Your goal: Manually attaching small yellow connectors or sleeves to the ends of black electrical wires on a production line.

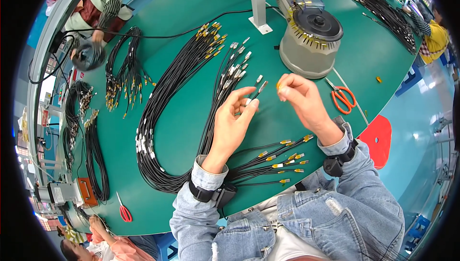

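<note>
My left hand (233,121) pinches a black cable near its end between thumb and fingers. The cable's silver connector (262,87) sticks up past the fingertips. To its right, my right hand (305,103) is closed in a pinch on a small piece of yellow tape (279,85), a short gap away from the connector. A thick U-shaped bundle of black cables (160,103) lies left of and beneath my left arm; many of its far ends carry yellow wraps, others show bare silver connectors. More yellow-wrapped cable ends (287,163) fan out between my forearms.
A round tape dispenser (306,55) stands beyond my right hand, beside a metal post (258,2). Orange-handled cutters (342,99) lie right; red-handled scissors (125,212) lie left. Other cable bundles (124,69) cover the left side. Co-workers sit around the green table (268,122).
</note>
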The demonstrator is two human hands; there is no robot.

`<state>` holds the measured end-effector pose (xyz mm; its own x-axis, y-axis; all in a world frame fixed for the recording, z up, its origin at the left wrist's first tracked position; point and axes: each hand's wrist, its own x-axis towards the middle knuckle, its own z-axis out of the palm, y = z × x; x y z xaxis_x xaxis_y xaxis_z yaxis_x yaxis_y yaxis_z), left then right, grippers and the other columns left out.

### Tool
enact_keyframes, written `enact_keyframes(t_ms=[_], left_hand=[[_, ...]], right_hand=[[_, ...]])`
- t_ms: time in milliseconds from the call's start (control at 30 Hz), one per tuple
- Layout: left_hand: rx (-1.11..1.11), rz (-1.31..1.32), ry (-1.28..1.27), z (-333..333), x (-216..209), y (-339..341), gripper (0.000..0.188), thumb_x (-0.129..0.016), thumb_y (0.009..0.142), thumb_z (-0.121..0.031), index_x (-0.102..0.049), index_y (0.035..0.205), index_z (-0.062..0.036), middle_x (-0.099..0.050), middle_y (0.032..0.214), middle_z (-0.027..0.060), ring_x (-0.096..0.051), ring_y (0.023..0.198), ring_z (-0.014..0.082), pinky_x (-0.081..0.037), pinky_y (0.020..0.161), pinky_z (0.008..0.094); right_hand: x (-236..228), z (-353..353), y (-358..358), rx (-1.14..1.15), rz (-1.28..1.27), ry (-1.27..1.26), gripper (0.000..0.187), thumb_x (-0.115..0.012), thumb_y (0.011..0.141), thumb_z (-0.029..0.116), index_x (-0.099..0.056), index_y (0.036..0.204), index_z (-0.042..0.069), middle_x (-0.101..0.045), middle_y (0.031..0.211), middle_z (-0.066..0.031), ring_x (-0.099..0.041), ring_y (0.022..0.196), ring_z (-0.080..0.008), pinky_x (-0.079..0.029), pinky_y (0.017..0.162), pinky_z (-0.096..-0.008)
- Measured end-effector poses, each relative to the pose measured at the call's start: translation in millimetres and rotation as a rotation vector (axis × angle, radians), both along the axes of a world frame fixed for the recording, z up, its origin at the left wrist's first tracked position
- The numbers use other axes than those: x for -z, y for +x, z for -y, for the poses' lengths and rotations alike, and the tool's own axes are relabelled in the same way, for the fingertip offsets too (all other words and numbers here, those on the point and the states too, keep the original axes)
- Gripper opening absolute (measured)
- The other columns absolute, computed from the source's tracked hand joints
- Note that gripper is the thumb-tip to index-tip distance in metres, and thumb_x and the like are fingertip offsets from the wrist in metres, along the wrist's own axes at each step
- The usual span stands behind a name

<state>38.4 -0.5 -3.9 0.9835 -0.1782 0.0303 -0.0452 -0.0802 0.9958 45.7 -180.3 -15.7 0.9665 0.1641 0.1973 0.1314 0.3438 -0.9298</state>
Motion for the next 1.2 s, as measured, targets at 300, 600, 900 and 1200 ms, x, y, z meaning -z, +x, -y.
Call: enact_keyframes(t_ms=[300, 600, 900, 1200], left_hand=[[0.05, -0.149, -0.21, 9, -5, -8, 0.016, -0.055, 0.087, -0.012, -0.059, 0.097, 0.0005, -0.052, 0.065, -0.0018, -0.042, 0.056, 0.0018, -0.029, 0.047, 0.0165], [0.021, -0.15, -0.249, 11, -6, -14, 0.014, -0.055, 0.087, -0.012, -0.059, 0.094, 0.0005, -0.053, 0.066, -0.0017, -0.044, 0.058, 0.0024, -0.031, 0.049, 0.0166], [0.014, -0.132, -0.22, 14, -5, -17, 0.013, -0.056, 0.087, -0.011, -0.059, 0.093, 0.0003, -0.053, 0.067, -0.0016, -0.045, 0.059, 0.0029, -0.033, 0.05, 0.0168], [0.01, -0.132, -0.22, 16, -6, -19, 0.013, -0.056, 0.087, -0.012, -0.06, 0.091, 0.0004, -0.054, 0.067, -0.0014, -0.046, 0.059, 0.0034, -0.035, 0.051, 0.0167]], right_hand=[[-7, -11, -13, -0.021, 0.085, -0.145, 0.009, -0.055, 0.083, 0.006, -0.051, 0.078, 0.0, -0.048, 0.08, -0.0025, -0.043, 0.072, -0.0091, -0.036, 0.065, -0.0234], [-3, -16, -15, 0.024, 0.132, -0.191, 0.01, -0.056, 0.083, 0.004, -0.05, 0.076, 0.001, -0.048, 0.076, -0.0024, -0.043, 0.071, -0.0094, -0.036, 0.065, -0.0237], [-5, -15, -16, 0.058, 0.17, -0.229, 0.01, -0.056, 0.082, 0.004, -0.05, 0.075, 0.001, -0.048, 0.075, -0.003, -0.044, 0.071, -0.01, -0.037, 0.066, -0.0249], [-3, -14, -16, 0.08, 0.178, -0.221, 0.011, -0.057, 0.081, 0.004, -0.05, 0.074, 0.001, -0.049, 0.074, -0.0034, -0.045, 0.072, -0.011, -0.037, 0.069, -0.0255]])
